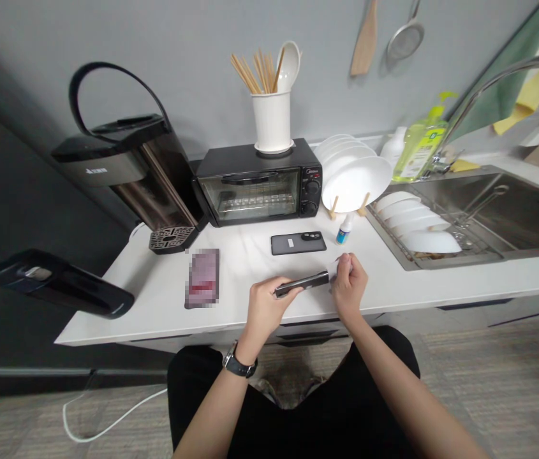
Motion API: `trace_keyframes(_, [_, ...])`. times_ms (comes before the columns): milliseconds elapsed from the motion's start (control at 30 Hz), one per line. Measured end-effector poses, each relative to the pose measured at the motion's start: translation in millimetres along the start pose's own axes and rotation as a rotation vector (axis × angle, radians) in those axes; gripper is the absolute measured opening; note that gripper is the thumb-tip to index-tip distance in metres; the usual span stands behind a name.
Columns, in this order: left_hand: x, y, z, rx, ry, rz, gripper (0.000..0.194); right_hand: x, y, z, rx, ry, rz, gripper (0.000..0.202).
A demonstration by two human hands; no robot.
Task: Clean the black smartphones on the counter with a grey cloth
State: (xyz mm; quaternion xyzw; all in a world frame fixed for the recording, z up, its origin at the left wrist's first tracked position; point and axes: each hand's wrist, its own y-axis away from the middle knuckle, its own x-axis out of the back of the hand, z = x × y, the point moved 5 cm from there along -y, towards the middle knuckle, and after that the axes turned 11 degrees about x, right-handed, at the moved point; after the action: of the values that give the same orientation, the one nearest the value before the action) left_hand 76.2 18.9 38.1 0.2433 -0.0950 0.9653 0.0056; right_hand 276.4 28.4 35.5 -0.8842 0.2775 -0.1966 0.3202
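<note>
My left hand point(268, 305) is closed around one end of a slim dark phone point(305, 282), which I see nearly edge-on above the counter's front. At the phone's other end, my right hand point(348, 285) pinches a pale, thin cloth or wipe point(333, 270); most of it is hidden by the fingers. Just beyond the hands, a black phone point(298, 243) lies with its camera side up. To the right of that phone stands a small white spray bottle point(344, 229) with a blue label. A blurred-out phone-shaped thing point(203, 278) lies left of my left hand.
A toaster oven point(259, 185) stands at the back with a white utensil holder point(272, 121) on top. Left are a drinks machine point(154, 178) and a dark flask point(63, 284). Plates point(358, 182), bowls point(430, 242) and a sink point(527, 220) are on the right.
</note>
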Motion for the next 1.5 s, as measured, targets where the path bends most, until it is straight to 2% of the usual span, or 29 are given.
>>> trace_keyframes(133, [-7.2,-4,-19,0.084,0.095,0.017,0.015,-4,3,4,0.019,0.036,-0.081,0.048])
trace_keyframes(233, [-8.5,-5,-21,0.090,0.100,0.016,0.016,-5,-1,6,0.073,0.085,-0.164,0.047])
trace_keyframes(333, [-9.0,-6,-18,0.065,0.107,-0.010,0.015,-12,3,-10,0.258,0.186,-0.262,0.039])
trace_keyframes(467, [-8.5,-6,-21,0.020,0.100,-0.027,0.021,-41,31,-53,0.461,0.258,-0.460,0.030])
trace_keyframes(567, [-8.3,-5,-30,-0.023,0.049,-0.044,0.031,-62,51,-76,0.552,0.209,-0.650,0.040])
trace_keyframes(633, [-9.0,-6,-36,-0.008,-0.011,-0.063,0.028,-64,53,-77,0.660,0.177,-0.747,0.043])
trace_keyframes(700, [-10.6,-6,-38,0.031,-0.046,-0.094,0.024,-55,45,-64,0.774,0.165,-0.807,0.042])
trace_keyframes(767, [-13.0,-6,-35,0.059,-0.012,-0.149,0.019,-38,26,-42,0.798,0.222,-0.789,0.036])
trace_keyframes(833, [-15.2,-6,-29,0.062,0.052,-0.206,0.020,-20,4,-19,0.727,0.339,-0.710,0.028])
trace_keyframes(933, [-15.5,-6,-22,0.041,0.076,-0.227,0.025,-10,-12,-8,0.589,0.494,-0.587,0.036])
trace_keyframes(1000, [-15.2,-7,-21,0.031,0.050,-0.223,0.024,-17,-5,-18,0.514,0.518,-0.522,0.036])
trace_keyframes(1067, [-15.1,-7,-24,0.018,-0.002,-0.215,0.020,-33,13,-40,0.497,0.445,-0.509,0.032])
trace_keyframes(1167, [-13.9,-6,-30,-0.065,-0.108,-0.154,0.023,-59,46,-74,0.588,0.264,-0.629,0.039])
trace_keyframes(1267, [-12.8,-4,-34,-0.120,-0.190,-0.077,0.022,-63,58,-81,0.753,0.181,-0.739,0.046])
trace_keyframes(1367, [-14.8,-3,-32,-0.095,-0.181,-0.104,0.021,-43,38,-54,0.821,0.255,-0.739,0.041])
trace_keyframes(1500, [-15.0,-2,-19,-0.079,0.001,-0.164,0.018,-12,-5,-8,0.684,0.476,-0.611,0.031])
